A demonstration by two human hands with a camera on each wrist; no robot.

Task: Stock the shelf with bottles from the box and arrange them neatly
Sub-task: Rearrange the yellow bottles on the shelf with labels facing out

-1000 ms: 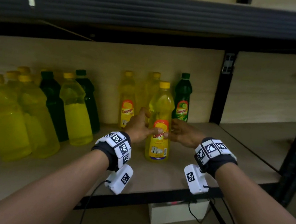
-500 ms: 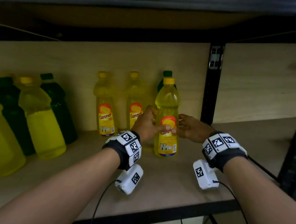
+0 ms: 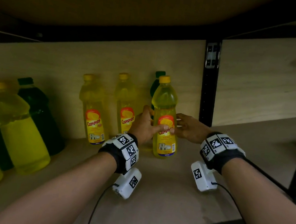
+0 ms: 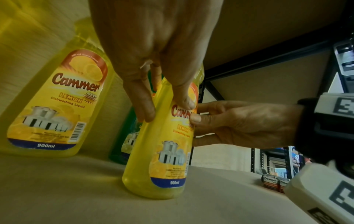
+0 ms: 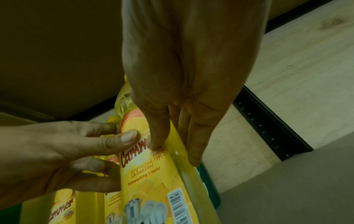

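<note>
Both hands, left and right, clasp the yellow bottle at its label, upright on the shelf. Slide it back level, label forward, stopping just before the green bottle behind.

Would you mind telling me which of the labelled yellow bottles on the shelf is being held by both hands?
The rightmost, front yellow bottle, held by left hand and right hand; it stands forward of the other two and hides a green bottle.

Green bottle mostly hidden behind the held yellow bottle.
</note>
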